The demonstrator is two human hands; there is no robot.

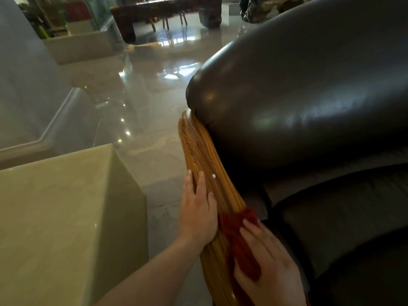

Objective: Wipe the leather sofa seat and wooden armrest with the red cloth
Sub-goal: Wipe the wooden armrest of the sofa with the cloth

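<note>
The striped wooden armrest (199, 151) runs from the lower middle up to the dark leather sofa back (309, 96). A red cloth (239, 235) lies on the near part of the armrest, and my right hand (271, 266) presses flat on it, fingers spread over the cloth. My left hand (197, 208) rests on the armrest's outer left edge just beside the cloth, fingers wrapped over the wood. A small white spot (213, 176) sits on the wood ahead of my left fingers. The dark leather seat cushion (344, 228) lies to the right.
A beige stone block (66, 217) stands close on the left of the armrest. A glossy tiled floor (143, 120) stretches beyond it. A dark wooden table (167, 12) and a glass case (95, 16) stand far back.
</note>
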